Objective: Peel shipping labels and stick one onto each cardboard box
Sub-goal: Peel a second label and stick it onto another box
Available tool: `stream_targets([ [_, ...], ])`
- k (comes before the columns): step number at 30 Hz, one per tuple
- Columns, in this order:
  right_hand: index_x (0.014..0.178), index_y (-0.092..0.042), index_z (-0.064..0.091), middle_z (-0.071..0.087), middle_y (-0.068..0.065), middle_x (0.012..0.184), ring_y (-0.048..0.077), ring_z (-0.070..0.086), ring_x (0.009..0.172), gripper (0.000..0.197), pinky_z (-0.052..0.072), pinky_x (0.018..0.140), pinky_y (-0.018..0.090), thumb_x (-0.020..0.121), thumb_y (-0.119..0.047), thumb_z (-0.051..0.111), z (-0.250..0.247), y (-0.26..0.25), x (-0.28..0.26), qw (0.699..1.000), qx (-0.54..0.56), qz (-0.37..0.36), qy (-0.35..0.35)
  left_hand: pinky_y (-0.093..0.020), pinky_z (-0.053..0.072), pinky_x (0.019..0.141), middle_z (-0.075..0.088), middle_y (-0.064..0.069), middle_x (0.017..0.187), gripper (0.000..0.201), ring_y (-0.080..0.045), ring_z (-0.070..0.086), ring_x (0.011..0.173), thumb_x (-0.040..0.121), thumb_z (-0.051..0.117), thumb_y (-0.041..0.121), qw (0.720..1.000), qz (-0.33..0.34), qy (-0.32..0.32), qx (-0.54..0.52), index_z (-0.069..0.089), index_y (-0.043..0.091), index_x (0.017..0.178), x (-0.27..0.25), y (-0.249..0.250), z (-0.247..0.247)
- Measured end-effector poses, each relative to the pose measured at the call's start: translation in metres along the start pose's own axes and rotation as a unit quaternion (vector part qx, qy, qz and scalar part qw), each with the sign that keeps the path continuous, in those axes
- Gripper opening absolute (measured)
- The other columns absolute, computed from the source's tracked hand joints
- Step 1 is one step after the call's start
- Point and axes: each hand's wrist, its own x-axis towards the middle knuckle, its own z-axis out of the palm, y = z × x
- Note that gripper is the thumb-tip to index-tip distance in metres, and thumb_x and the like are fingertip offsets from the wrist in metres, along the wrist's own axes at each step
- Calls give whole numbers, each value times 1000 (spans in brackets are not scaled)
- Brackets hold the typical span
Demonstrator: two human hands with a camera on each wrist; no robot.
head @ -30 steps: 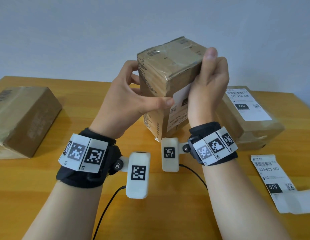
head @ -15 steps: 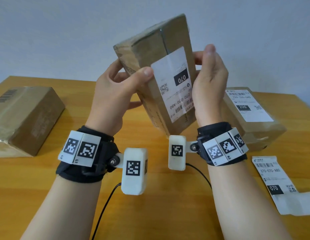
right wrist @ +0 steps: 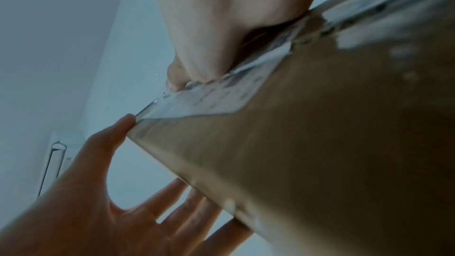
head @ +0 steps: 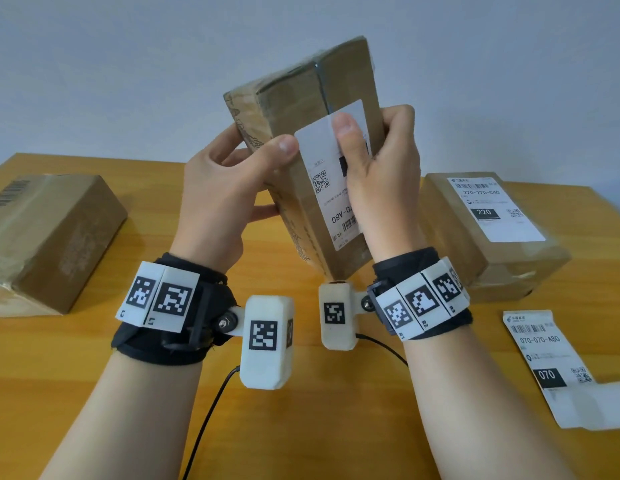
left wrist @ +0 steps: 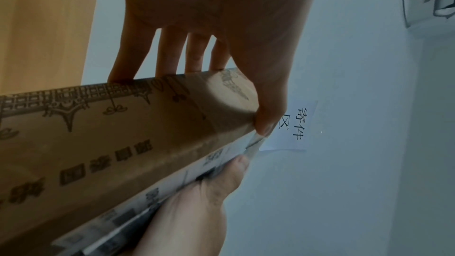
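**Covered print, cropped box, blurred view**

The right hand covers part of the label print. The plain box runs off the head view's left edge. The right wrist view is blurred; label text unreadable.

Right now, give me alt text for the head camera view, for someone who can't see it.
Two hands hold a cardboard box tilted above a wooden table; the right hand presses its thumb on a white shipping label stuck to the box while the left hand grips the box's other side. A labelled box and loose labels lie to the right, an unlabelled box to the left.
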Motion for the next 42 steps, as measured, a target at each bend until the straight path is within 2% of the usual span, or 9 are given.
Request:
stream_targets([
  [3,90,-20,43,54,-12,75,6,58,67,47,43,57,16,90,-66,51,-4,3,3,1000,2,-1,17,-55,62,83,78,-6,111,49,-28,75,106,82,78,29,1000,17,-12,3,68,20,129,1,0,-3],
  [11,69,-17,42,57,6,64,27,58,63,58,43,58,34,98,-66,36,-19,8,12,998,-26,47,8,-53,62,84,73,-13,121,71,-25,72,112,73,79,40,996,79,-25,23,62,18,138,3,0,-13],
  [16,73,-24,57,62,-12,73,3,61,71,47,42,63,14,111,-42,36,-27,4,16,995,-34,95,15,-55,60,90,75,-4,119,73,-25,70,115,76,77,45,997,74,16,28,57,17,141,7,-2,-18],
  [19,82,-23,63,64,-13,77,3,59,75,33,44,70,21,108,-30,44,-35,-2,15,992,33,112,37,-53,59,95,77,-1,114,65,-22,73,109,78,77,38,997,23,69,0,55,19,136,9,-10,-16],
  [24,99,-17,67,66,0,58,6,52,43,30,43,49,22,107,-36,46,-41,-12,-9,961,24,202,-189,-56,60,91,72,-7,118,71,-28,75,104,74,77,31,986,-92,108,-92,46,15,136,8,-31,-1],
  [30,129,-27,52,79,-1,78,23,76,64,35,63,67,38,107,-52,41,-49,-26,-28,895,-21,288,-339,-58,60,86,59,-5,124,89,-33,70,106,84,77,27,977,-164,106,-86,19,44,150,-6,-27,-6],
  [35,148,-39,34,79,2,99,29,78,74,49,65,71,53,104,-58,44,-58,-39,-40,862,-30,328,-385,-59,60,86,50,-7,131,84,-31,57,115,77,85,33,963,-243,115,0,28,24,138,-30,-21,-23],
  [38,156,-42,29,68,4,123,31,76,87,58,65,74,54,103,-62,43,-64,-49,-48,850,-49,337,-403,-53,56,88,52,-5,136,106,-30,53,120,65,83,60,941,-317,68,94,34,16,148,-52,-19,-27],
  [42,156,-34,38,47,3,154,30,65,109,59,61,88,52,104,-60,43,-76,-57,-56,851,-74,351,-384,-52,38,100,52,-2,146,79,-36,36,145,94,53,69,917,-354,-36,180,39,21,155,-75,-2,-26],
])
